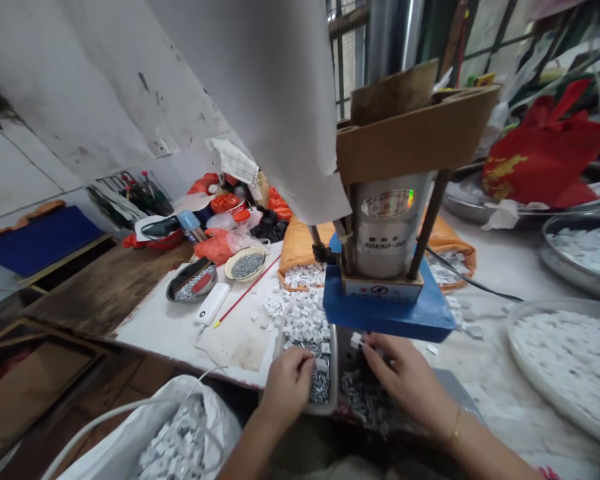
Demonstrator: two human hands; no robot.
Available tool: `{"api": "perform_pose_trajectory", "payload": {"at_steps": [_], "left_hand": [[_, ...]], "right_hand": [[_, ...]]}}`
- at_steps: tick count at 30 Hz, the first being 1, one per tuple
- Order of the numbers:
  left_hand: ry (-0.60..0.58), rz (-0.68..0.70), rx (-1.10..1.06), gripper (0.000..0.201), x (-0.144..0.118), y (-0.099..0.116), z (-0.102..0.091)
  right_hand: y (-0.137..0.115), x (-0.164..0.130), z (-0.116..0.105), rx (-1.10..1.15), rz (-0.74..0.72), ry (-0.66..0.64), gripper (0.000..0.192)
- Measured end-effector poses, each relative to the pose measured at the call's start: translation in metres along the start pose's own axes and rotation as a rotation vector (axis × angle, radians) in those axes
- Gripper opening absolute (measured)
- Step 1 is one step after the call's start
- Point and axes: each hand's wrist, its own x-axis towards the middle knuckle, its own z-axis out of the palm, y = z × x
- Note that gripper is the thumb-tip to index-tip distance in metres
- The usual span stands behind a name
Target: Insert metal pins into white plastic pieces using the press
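A: Key relation, white piece versus hands?
B: The small white piece [357,340] sits at the fingertips of the right hand [399,368], on their left side as the wearer looks. The right hand is nearer: it touches the piece.
A: Long axis?
B: Not resolved. The piece looks blocky; too small to fix a direction.
A: Position against the press?
B: In view, just below the lower edge of the blue block [387,312]. Whether directly under it, cannot tell.
A: State of right hand?
B: Thumb and finger pinching the piece, reaching in from the right, above loose metal parts [365,400].
A: Left hand?
B: The left hand [287,379] is over the plastic tub [335,390], fingertips drawn together. Cannot tell whether anything is between them.
A: Tub contents?
B: White pieces [305,325] toward the far end, metal pins [321,387] toward the near end.
A: Piece relative to left hand?
B: To its right and slightly farther off, beyond the tub's right wall. The tub is at the near edge of the tabletop [247,347].
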Motion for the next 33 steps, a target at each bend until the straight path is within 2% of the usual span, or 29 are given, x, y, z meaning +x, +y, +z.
{"api": "perform_pose_trajectory", "payload": {"at_steps": [2, 4, 6, 8, 12, 15, 17, 20, 25, 29, 33], "left_hand": [[-0.057, 0.007, 0.152, 0.020, -0.005, -0.010, -0.010], [-0.130, 0.003, 0.316, 0.019, -0.008, -0.016, -0.011], [-0.196, 0.000, 0.442, 0.014, -0.009, -0.018, -0.007], [-0.232, -0.004, 0.476, 0.012, -0.008, -0.018, 0.001], [-0.226, -0.020, 0.372, 0.011, -0.007, -0.018, 0.013], [-0.192, -0.025, 0.335, 0.013, -0.009, -0.020, 0.017], [-0.139, -0.021, 0.281, 0.015, -0.009, -0.021, 0.018], [-0.041, -0.036, 0.121, 0.013, -0.008, -0.023, 0.021], [0.024, -0.078, 0.025, 0.011, -0.006, -0.026, 0.024], [0.061, -0.100, -0.022, 0.012, -0.006, -0.023, 0.021], [0.077, -0.120, -0.194, 0.011, -0.006, -0.013, 0.020]], "right_hand": [[-0.001, -0.002, 0.003, 0.008, -0.023, 0.033, 0.026], [-0.002, -0.004, 0.007, 0.025, -0.002, 0.071, 0.025], [-0.003, -0.005, 0.010, 0.052, 0.045, 0.082, 0.025], [-0.005, -0.006, 0.009, 0.101, 0.073, 0.068, 0.027], [0.002, -0.016, -0.006, 0.145, 0.137, 0.053, 0.035], [0.016, -0.026, -0.017, 0.046, 0.141, 0.087, 0.028], [0.022, -0.031, -0.020, -0.030, 0.092, 0.016, 0.025], [0.018, -0.033, -0.018, -0.122, 0.043, -0.164, 0.022], [0.002, -0.027, -0.012, -0.191, 0.122, -0.313, 0.024], [0.007, -0.030, -0.010, -0.110, 0.078, -0.263, 0.024], [0.017, -0.035, -0.009, -0.010, 0.066, -0.242, 0.022]]}}
